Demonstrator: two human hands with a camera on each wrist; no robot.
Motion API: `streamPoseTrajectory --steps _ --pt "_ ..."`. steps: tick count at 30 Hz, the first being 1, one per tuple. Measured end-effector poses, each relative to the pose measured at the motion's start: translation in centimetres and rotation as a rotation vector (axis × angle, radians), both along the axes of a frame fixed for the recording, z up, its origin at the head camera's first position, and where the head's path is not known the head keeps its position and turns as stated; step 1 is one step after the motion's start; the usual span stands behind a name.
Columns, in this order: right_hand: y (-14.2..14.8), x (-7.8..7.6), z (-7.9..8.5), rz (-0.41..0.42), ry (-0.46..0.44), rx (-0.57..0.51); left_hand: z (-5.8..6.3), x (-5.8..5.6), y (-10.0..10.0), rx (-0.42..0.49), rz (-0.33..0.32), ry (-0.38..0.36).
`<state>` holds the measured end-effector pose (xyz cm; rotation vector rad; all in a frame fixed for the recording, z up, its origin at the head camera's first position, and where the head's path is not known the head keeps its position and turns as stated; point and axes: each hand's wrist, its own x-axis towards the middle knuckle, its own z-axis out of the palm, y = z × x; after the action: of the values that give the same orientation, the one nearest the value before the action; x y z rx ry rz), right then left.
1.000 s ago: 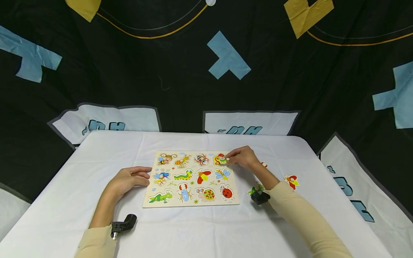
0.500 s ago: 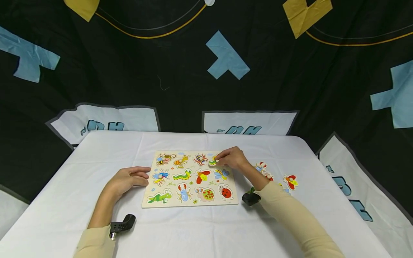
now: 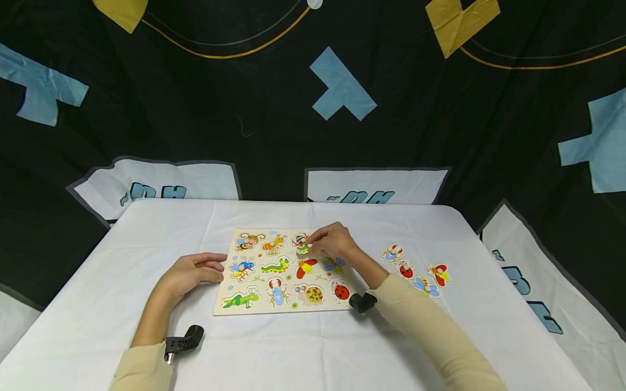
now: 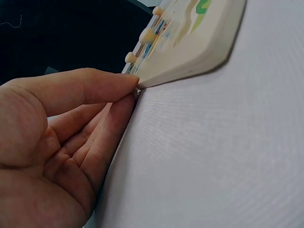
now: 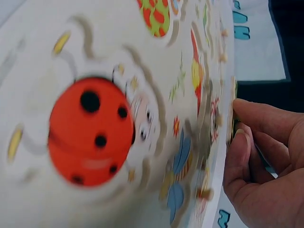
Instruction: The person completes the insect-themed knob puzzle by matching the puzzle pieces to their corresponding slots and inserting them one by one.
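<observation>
A wooden insect puzzle board (image 3: 262,279) lies on the table, with several knobbed pieces, including a bee (image 3: 249,241), in its upper part. My right hand (image 3: 332,239) pinches a small green puzzle piece (image 3: 302,250) between thumb and fingertips, close over the spider (image 3: 299,238). In the right wrist view that puzzle piece (image 5: 232,109) shows edge-on; its picture is mostly hidden. My left hand (image 3: 193,274) rests at the board's left edge, fingertips (image 4: 129,84) right against its side. The ladybug picture (image 5: 90,133) looms large in the right wrist view.
Loose pieces lie right of the board: a stag beetle (image 3: 392,253), a ladybug (image 3: 405,269), a blue-winged insect (image 3: 425,286) and a red-winged one (image 3: 439,275). White cloth (image 3: 274,353) covers the table; a black curtain (image 3: 274,125) hangs behind.
My right hand has moved left along the top row with the green puzzle piece, from the butterfly to the spider. The loose pieces at right have come into fuller view. My left hand stays put.
</observation>
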<state>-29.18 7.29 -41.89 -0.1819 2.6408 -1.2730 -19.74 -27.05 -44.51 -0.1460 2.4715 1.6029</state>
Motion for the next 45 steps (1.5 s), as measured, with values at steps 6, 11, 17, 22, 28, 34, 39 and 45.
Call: streamPoseTrajectory --steps 6,11,17,22,28,34,39,45 --pt "-1.5 0.6 0.1 0.06 0.019 -0.042 0.0 0.0 0.0 0.0 0.002 -0.002" --pt "-2.5 0.9 0.0 0.065 0.0 -0.084 0.0 0.0 0.0 0.001 0.001 0.007" --pt "-3.5 1.3 0.0 0.095 -0.032 -0.129 -0.2 0.0 0.0 -0.003 0.003 0.007" --pt "-4.3 1.6 -0.2 0.114 -0.025 -0.095 -0.2 0.0 -0.1 -0.008 0.003 0.005" --pt "-5.1 1.9 -0.5 0.125 -0.039 -0.106 -0.2 0.0 -0.1 -0.005 0.002 0.011" --pt "-5.7 2.3 -0.8 0.137 -0.061 -0.12 -0.3 0.0 -0.1 -0.016 -0.002 0.009" --pt "-6.3 2.6 -0.9 0.144 -0.044 -0.113 -0.3 -0.1 -0.2 -0.025 0.004 0.004" --pt "-6.7 2.9 -1.0 0.142 -0.04 -0.093 -0.4 -0.1 -0.2 -0.026 0.003 0.002"
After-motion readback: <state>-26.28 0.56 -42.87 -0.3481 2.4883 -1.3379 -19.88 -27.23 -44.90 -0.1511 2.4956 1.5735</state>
